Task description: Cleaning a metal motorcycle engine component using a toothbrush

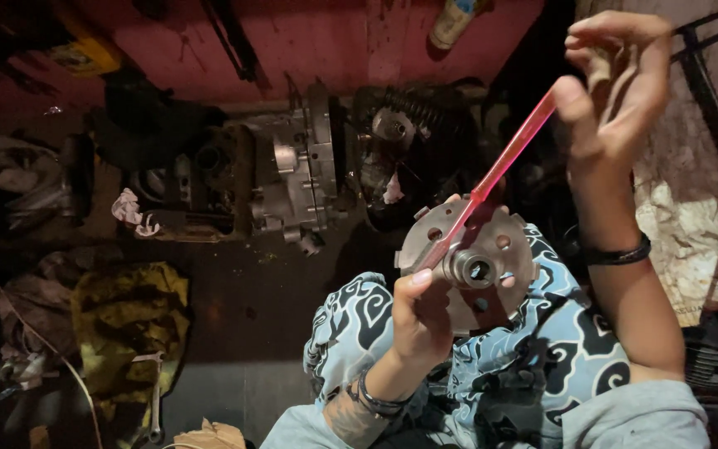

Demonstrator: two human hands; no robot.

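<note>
The left hand [421,312] grips a round metal disc [471,258] by its lower left edge, fingers clenched around the rim with the thumb pressed on its face; the disc has a raised hub with a centre hole and several small holes around it, and it is held up above the lap, over blue patterned trousers [542,349]. The right hand [612,83] is raised high on the right, its fingers pinched on the top end of a translucent red stick [504,162], which slants down to the left and touches the disc just beside the hub. A dark band [617,254] sits on the right wrist. On the floor beyond the disc lies an engine casing [292,179] with a finned cylinder [413,133] beside it, and a yellow cloth [130,320] lies well apart on the left.
</note>
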